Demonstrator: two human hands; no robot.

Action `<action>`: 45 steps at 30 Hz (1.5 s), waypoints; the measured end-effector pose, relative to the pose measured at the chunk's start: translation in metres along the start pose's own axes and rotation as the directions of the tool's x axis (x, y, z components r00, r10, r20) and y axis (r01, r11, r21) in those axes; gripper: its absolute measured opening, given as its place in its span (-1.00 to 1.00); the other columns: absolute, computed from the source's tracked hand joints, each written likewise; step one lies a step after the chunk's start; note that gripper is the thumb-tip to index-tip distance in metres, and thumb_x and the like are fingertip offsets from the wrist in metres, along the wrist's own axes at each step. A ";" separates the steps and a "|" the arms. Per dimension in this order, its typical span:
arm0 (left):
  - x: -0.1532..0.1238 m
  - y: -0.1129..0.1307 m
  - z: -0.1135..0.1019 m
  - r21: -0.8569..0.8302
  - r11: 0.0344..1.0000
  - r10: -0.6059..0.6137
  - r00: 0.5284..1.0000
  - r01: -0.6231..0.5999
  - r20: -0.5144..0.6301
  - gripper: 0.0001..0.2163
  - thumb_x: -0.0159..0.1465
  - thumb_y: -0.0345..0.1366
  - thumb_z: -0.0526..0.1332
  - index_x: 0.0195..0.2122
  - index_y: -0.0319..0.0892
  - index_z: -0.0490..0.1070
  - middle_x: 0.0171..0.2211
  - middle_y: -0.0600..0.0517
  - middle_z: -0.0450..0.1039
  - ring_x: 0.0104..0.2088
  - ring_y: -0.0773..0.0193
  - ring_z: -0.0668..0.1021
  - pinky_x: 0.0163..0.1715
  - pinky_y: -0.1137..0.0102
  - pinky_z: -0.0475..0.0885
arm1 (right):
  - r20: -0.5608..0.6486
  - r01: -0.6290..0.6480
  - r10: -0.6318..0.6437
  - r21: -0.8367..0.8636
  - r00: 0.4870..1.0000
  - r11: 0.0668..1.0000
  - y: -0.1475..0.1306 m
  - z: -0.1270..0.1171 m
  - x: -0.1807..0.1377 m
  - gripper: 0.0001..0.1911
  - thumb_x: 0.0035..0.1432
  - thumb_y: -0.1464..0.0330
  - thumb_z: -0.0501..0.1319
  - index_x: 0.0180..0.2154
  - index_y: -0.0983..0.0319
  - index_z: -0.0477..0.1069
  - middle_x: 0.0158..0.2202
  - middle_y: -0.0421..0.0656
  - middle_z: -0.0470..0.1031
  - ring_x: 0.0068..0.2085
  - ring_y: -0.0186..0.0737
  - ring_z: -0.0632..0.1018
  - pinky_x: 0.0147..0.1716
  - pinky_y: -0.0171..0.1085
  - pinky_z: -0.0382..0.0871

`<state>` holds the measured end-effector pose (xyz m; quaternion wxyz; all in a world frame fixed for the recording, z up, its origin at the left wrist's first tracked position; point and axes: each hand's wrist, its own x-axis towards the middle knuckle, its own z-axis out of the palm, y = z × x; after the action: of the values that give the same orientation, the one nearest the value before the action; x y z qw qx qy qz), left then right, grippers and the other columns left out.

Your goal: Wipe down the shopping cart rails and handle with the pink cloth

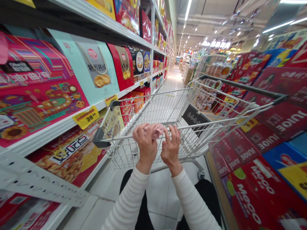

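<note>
My left hand [145,143] is closed around a crumpled pink cloth [157,130], held at the near rim of a wire shopping cart [216,118]. Just to its right, my right hand [171,145] has its fingers bent and a little apart, the thumb away from them. Its fingertips lie at the cart's rim, with the index finger close to the cloth; whether they touch it I cannot tell. Through the wire sides, the cart's basket shows the floor beneath. A dark panel [195,119] hangs on the cart's right part.
Shelves [96,101] with boxed snacks and yellow price tags [86,117] run along the left. Stacked red drink cartons [249,195] stand close on the right, beside the cart. Between them a tiled aisle [174,78] leads away. My knees are below the cart's near side.
</note>
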<state>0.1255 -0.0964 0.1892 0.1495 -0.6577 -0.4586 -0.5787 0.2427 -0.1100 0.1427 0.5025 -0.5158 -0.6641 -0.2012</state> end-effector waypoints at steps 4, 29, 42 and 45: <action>-0.022 -0.010 -0.001 0.024 0.997 0.070 0.996 -0.069 -0.050 -0.79 0.41 -0.31 0.10 -0.02 -0.09 0.49 -0.05 -0.11 0.37 0.05 0.08 0.36 0.12 0.17 0.24 | 0.041 0.064 -0.061 -0.077 0.997 0.995 0.008 -0.005 -0.001 -0.42 0.41 0.34 -0.11 0.41 0.20 0.06 0.39 0.05 0.21 0.47 0.04 0.09 0.41 0.21 -0.04; -0.086 -0.030 0.025 0.071 0.997 0.040 0.997 -0.035 -0.070 -0.83 0.36 -0.32 0.24 -0.08 -0.03 0.58 -0.04 -0.09 0.36 0.08 0.10 0.37 0.14 0.15 0.28 | 0.036 0.055 -0.057 0.054 0.998 0.997 0.006 -0.008 -0.003 -0.40 0.42 0.34 -0.13 0.44 0.17 -0.02 0.43 0.05 0.10 0.50 0.05 0.01 0.38 0.19 0.14; -0.088 -0.048 0.014 0.098 0.989 -0.098 0.984 0.113 -0.146 -0.80 0.37 -0.15 0.23 -0.12 -0.05 0.61 -0.07 -0.12 0.34 0.03 0.08 0.38 0.09 0.12 0.31 | 0.078 0.046 -0.049 0.036 0.996 0.998 0.006 -0.014 -0.004 -0.39 0.41 0.34 -0.11 0.44 0.19 -0.01 0.45 0.03 0.07 0.51 0.05 -0.01 0.38 0.17 0.16; -0.107 -0.058 0.019 0.079 0.996 -0.032 0.996 0.039 -0.085 -0.80 0.38 -0.15 0.21 -0.16 -0.06 0.61 -0.12 -0.09 0.35 -0.01 0.11 0.41 0.03 0.16 0.36 | 0.073 0.058 -0.061 0.032 0.995 0.998 0.006 -0.014 -0.004 -0.39 0.42 0.34 -0.11 0.44 0.19 -0.04 0.45 0.04 0.07 0.51 0.04 -0.01 0.38 0.17 0.16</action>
<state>0.1017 -0.0980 0.0680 0.1847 -0.6179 -0.4865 -0.5894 0.2542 -0.1208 0.1435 0.4788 -0.4954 -0.7003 -0.1870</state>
